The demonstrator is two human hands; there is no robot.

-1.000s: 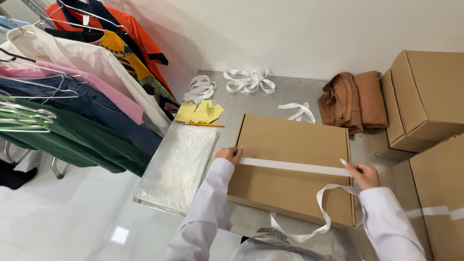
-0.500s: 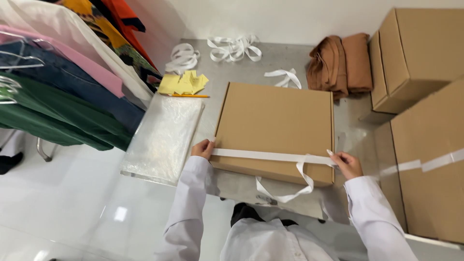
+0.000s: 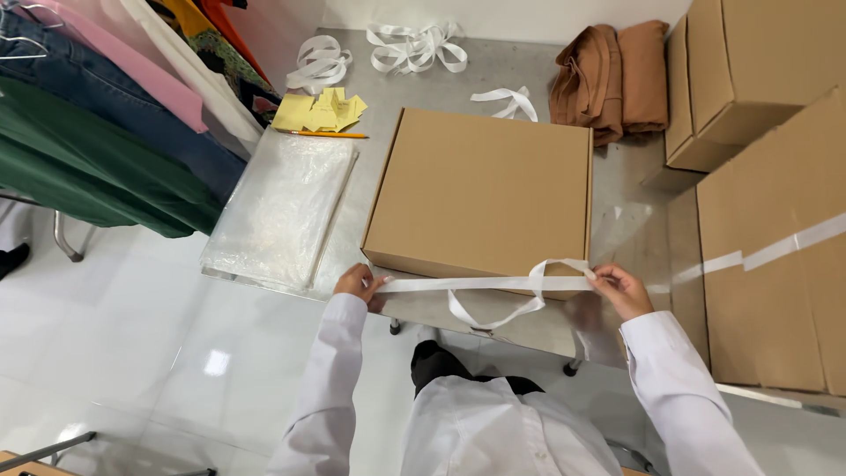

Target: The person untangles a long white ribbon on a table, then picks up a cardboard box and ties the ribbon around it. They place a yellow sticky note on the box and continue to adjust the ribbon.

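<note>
From the head camera, your left hand (image 3: 357,282) sits at about 7 o'clock off the flat box (image 3: 480,189), fingers pinched closed on one end of the white ribbon (image 3: 480,285). Your right hand (image 3: 621,291) is at about 5 o'clock off the box, thumb and fingers nipped shut on the other end. The ribbon runs taut between the two hands along the box's near edge, with a slack loop hanging below the middle.

Count what lies on the steel table (image 3: 630,189): one flat box in the centre. At 9 o'clock from it is one stack of clear bags (image 3: 282,207). At 11 o'clock is a small pile of yellow cards (image 3: 322,112), with one pencil (image 3: 328,134) just beside them. Loose ribbons lie toward 12 o'clock in three bunches (image 3: 414,48). At 1 o'clock are two folded brown garments (image 3: 612,79). At 3 o'clock stand two bigger cartons (image 3: 767,79), one behind the other. Clothes hang on a rack (image 3: 97,132) at 10 o'clock.
</note>
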